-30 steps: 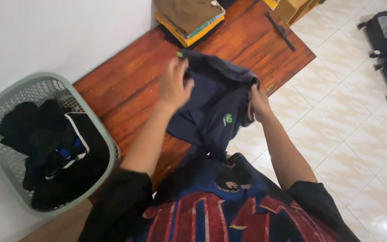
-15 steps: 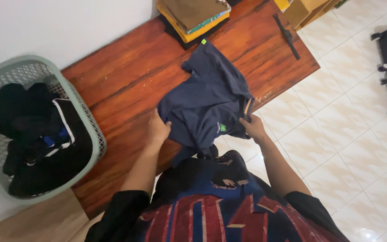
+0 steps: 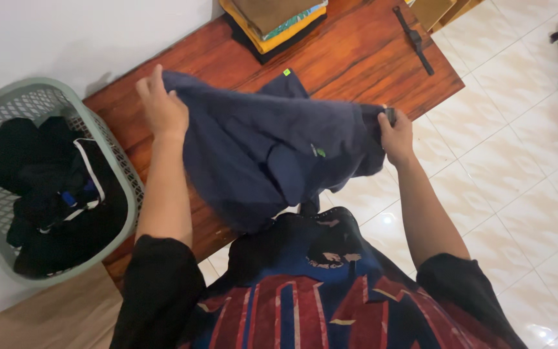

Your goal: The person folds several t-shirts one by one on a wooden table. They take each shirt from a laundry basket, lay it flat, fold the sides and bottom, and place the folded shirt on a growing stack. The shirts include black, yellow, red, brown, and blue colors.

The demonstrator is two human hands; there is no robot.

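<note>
Navy shirt (image 3: 259, 155) was held spread above wooden bench (image 3: 356, 58) | left hand (image 3: 161, 106) fingers were closed on one edge | right hand (image 3: 395, 137) fingers were pinched on other

label: small green tag (image 3: 286, 72) | at navy garment's (image 3: 259, 155) top edge; logo: green-white patch (image 3: 318, 152) | mid-front

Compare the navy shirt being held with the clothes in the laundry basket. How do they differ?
The navy shirt is dark blue and stretched out between the left hand and right hand over the wooden table. The clothes in the basket are mostly black, one with white trim, and lie crumpled in a heap. Both are dark garments, not folded.
</note>
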